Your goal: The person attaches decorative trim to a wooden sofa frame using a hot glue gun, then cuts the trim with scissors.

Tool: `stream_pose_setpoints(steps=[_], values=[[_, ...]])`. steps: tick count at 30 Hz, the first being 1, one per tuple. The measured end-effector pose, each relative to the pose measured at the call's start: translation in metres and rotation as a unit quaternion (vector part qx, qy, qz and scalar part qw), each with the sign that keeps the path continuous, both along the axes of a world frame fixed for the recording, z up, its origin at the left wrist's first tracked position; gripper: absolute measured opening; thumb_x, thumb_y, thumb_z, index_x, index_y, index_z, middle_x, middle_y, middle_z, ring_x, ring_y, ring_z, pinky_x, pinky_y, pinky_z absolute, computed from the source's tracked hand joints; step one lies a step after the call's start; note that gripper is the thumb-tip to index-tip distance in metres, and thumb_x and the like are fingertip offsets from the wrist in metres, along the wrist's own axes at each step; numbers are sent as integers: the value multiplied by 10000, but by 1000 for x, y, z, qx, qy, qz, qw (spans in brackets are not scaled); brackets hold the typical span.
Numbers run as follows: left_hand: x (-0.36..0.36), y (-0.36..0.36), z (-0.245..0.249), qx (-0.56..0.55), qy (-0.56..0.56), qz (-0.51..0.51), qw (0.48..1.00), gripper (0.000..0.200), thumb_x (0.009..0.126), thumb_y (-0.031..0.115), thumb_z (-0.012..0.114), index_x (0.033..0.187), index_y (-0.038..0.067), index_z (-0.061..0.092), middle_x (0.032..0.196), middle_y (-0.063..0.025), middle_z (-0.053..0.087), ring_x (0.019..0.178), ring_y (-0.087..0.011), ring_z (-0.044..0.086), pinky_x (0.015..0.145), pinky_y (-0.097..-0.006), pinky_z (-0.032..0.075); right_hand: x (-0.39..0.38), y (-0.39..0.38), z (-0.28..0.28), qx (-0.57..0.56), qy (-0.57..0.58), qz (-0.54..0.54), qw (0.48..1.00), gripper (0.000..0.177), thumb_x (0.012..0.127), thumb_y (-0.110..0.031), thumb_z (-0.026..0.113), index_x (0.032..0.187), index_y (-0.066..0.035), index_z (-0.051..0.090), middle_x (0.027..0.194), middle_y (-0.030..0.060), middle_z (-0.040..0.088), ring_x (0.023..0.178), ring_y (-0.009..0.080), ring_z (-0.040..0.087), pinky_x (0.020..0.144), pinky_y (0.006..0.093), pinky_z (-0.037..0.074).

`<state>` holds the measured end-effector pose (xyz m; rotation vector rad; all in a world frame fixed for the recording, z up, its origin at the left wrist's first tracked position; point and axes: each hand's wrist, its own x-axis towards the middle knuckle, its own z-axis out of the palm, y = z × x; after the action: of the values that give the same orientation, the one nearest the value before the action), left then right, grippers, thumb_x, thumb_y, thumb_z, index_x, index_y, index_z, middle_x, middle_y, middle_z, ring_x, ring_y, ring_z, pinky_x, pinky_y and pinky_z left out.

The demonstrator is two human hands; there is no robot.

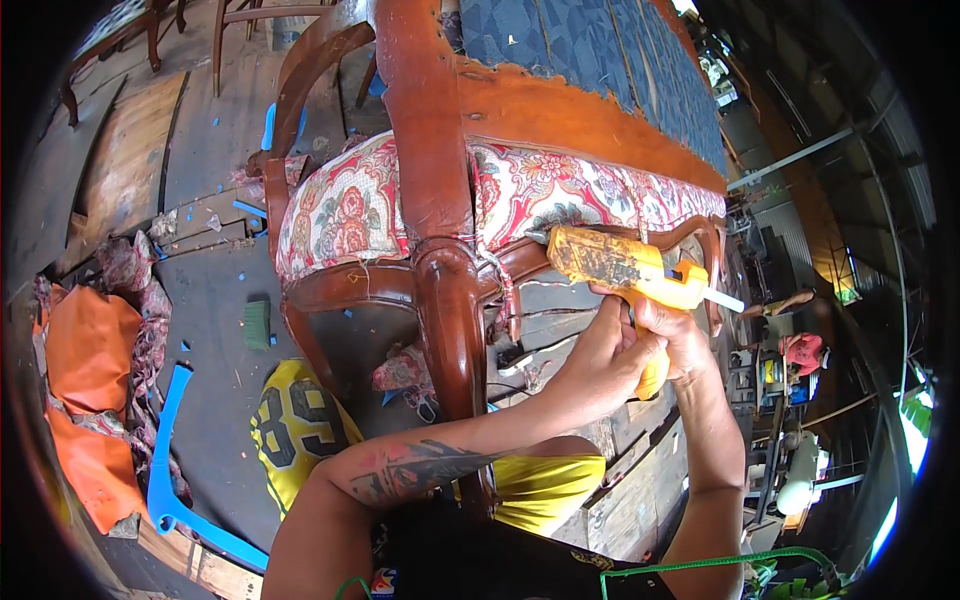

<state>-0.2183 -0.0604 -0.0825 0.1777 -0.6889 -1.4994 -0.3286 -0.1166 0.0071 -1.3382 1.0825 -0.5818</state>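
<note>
A yellow hot glue gun (pixel 610 262), stained dark along its body, is gripped by both my hands in front of the chair. A white glue stick (pixel 725 300) pokes out of its rear end. My left hand (pixel 608 348) closes on the handle from the left, and my right hand (pixel 672 335) wraps it from the other side. The gun's front end is right at the lower edge of the floral seat upholstery (pixel 555 190). That fabric covers the seat of a glossy brown wooden chair (pixel 440 290), whose back has blue patterned fabric (pixel 560 45).
Orange material (pixel 92 400) and floral fabric scraps (pixel 150 330) lie at the left. Near them are a curved blue strip (pixel 165 450) and a green block (pixel 257 325) on the floor. Other chairs (pixel 150 45) stand behind. A person in red (pixel 803 350) is far right.
</note>
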Motion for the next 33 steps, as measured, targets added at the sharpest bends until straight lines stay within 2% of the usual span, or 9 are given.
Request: stream_pose_setpoints(steps=[4, 8, 10, 15, 17, 24, 26, 33], values=[[-2, -1, -1, -10, 10, 9, 1000, 449, 1061, 86, 639, 1422, -45, 405, 1172, -115, 599, 1007, -114, 636, 832, -297, 553, -4, -1, -5, -7, -15, -16, 1000, 423, 946, -324, 856, 1150, 23, 726, 789, 70, 681, 658, 151, 645, 570, 289, 528], [-2, -3, -3, -18, -13, 14, 1000, 477, 1066, 93, 640, 1451, -41, 393, 1214, -117, 597, 1054, -122, 630, 871, -307, 549, 0, 1, 0, 6, -10, -18, 1000, 395, 956, -319, 847, 1130, 14, 726, 793, 78, 687, 664, 160, 651, 590, 291, 541], [-2, -2, -2, -22, 0, 12, 1000, 485, 1069, 95, 640, 1462, -38, 389, 1231, -120, 598, 1075, -122, 628, 882, -310, 548, -6, -2, 0, 12, -8, 18, 1000, 376, 971, -315, 832, 1115, 14, 722, 800, 89, 693, 679, 170, 660, 608, 299, 552], [1, -3, -3, -44, 3, 10, 999, 485, 1083, 97, 631, 1483, -29, 385, 1272, -120, 597, 1132, -122, 621, 916, -311, 542, 2, 8, 9, -5, 2, 6, 1000, 353, 990, -309, 811, 1098, 15, 719, 806, 94, 697, 696, 177, 667, 617, 309, 558], [5, -1, -2, -29, 38, -51, 998, 496, 1099, 109, 641, 1529, -19, 429, 1355, -87, 602, 1246, -126, 587, 1067, -319, 494, 5, 13, 14, -9, 10, 3, 1000, 349, 994, -307, 806, 1096, 15, 719, 806, 92, 697, 705, 177, 669, 622, 309, 557], [13, 4, 5, -46, 12, -43, 998, 474, 1095, 115, 660, 1508, -16, 469, 1300, -48, 613, 1154, -82, 590, 996, -277, 511, 11, 18, 24, -36, 59, -4, 998, 314, 995, -288, 807, 1066, 7, 725, 826, 86, 709, 740, 172, 675, 656, 295, 549], [13, 7, 8, -40, 43, -4, 998, 449, 1092, 101, 663, 1490, -15, 493, 1259, -27, 623, 1112, -60, 589, 959, -260, 516, 13, 19, 26, -45, 74, 5, 996, 311, 993, -291, 809, 1054, 3, 728, 832, 86, 713, 743, 169, 675, 657, 292, 546], [20, 10, 9, -38, 47, -40, 997, 404, 1085, 74, 666, 1454, -17, 528, 1241, -26, 646, 1118, -64, 604, 972, -261, 522, 16, 25, 32, -35, 85, 14, 996, 335, 990, -328, 813, 1034, -5, 732, 827, 80, 714, 739, 158, 673, 651, 284, 530]])
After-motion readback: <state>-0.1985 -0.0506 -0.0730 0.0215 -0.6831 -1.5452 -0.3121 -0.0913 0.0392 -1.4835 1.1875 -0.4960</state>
